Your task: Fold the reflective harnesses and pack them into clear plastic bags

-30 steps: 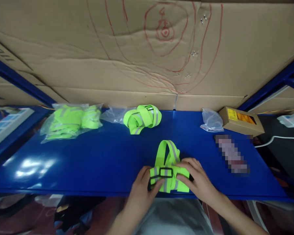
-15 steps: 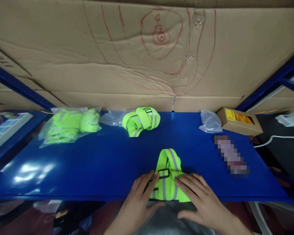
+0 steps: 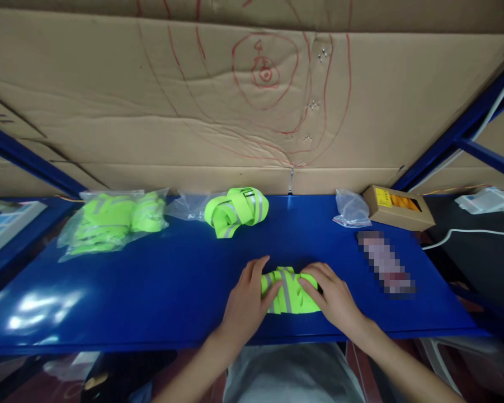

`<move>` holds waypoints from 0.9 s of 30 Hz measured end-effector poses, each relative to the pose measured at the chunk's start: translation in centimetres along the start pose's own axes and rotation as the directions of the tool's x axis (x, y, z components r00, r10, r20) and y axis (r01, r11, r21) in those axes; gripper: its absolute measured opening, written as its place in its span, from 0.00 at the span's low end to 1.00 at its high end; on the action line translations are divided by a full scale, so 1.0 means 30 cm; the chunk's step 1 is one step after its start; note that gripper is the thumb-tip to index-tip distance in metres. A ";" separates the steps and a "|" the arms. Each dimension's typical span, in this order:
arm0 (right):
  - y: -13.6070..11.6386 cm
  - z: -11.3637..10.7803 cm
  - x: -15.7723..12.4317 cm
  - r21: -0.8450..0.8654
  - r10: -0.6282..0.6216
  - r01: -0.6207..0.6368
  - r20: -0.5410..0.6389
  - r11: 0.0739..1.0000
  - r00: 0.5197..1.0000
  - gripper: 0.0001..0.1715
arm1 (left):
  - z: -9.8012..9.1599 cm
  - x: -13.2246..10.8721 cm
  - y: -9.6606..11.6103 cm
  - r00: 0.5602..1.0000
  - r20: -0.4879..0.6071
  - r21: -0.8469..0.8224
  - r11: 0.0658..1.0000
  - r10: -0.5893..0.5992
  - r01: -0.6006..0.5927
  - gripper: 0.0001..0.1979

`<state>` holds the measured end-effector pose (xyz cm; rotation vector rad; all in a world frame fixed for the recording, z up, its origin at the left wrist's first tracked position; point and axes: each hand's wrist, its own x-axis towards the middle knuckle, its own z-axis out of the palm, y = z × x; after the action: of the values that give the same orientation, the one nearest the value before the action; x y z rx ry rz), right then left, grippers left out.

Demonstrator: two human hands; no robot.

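- Grip: left hand [image 3: 244,305] and right hand [image 3: 338,299] lie flat, fingers extended and unclenched, pressing on either end of the folded neon strap [image 3: 289,291], lower centre of frame.
- Blue shelf top [image 3: 151,291]: bears the folded neon strap near its front edge.
- Blurred oblong item [image 3: 384,263]: right of centre, apart from the right hand.
- Rolled neon bundle [image 3: 235,210]: centre, further back.
- Bagged neon straps [image 3: 109,221]: left.
- Crumpled clear bag [image 3: 351,208] beside small cardboard box [image 3: 396,207]: right rear.
- Cardboard sheet [image 3: 151,112], red circles: upper frame.
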<state>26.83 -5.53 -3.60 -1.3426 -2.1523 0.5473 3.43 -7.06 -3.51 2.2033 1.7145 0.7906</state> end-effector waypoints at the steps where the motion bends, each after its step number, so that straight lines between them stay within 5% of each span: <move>1: -0.002 0.009 0.008 -0.061 -0.020 0.017 -0.042 0.998 0.999 0.13 | 0.011 0.007 -0.001 0.998 -0.048 0.028 0.998 0.050 -0.049 0.20; 5: -0.007 0.030 -0.011 -0.235 -0.261 0.228 -0.120 0.945 0.958 0.14 | 0.034 0.017 0.000 0.949 -0.006 0.105 0.944 0.316 -0.313 0.15; 8: -0.012 0.019 -0.053 -0.260 -0.403 0.386 -0.015 0.885 0.915 0.16 | 0.022 0.020 -0.002 0.945 0.041 0.016 0.946 0.324 -0.324 0.15; 10: -0.017 0.007 -0.080 -0.287 -0.372 0.373 0.059 0.882 0.926 0.29 | 0.007 0.014 -0.006 0.947 0.087 -0.054 0.951 0.308 -0.304 0.13; 12: -0.022 0.001 -0.098 -0.326 -0.321 0.337 0.103 0.883 0.941 0.37 | -0.007 0.003 -0.011 0.929 0.158 -0.078 0.943 0.333 -0.325 0.23; 15: -0.019 0.001 -0.097 -0.374 -0.328 0.354 0.134 0.857 0.935 0.31 | -0.022 -0.008 -0.010 0.903 0.237 -0.027 0.931 0.359 -0.363 0.44; 22: 0.027 -0.051 0.067 -0.190 -0.331 0.383 0.257 0.904 0.908 0.24 | -0.042 0.093 0.011 0.839 0.304 0.094 0.862 0.452 -0.498 0.23; 27: 0.028 -0.056 0.187 -0.060 -0.138 0.164 0.306 0.985 0.942 0.25 | -0.025 0.173 -0.012 0.895 0.240 -0.121 0.926 0.377 -0.358 0.25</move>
<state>26.47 -0.01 -1.52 -1.1843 -2.5274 0.6391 3.58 -2.14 -1.68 2.4863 1.1440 0.5942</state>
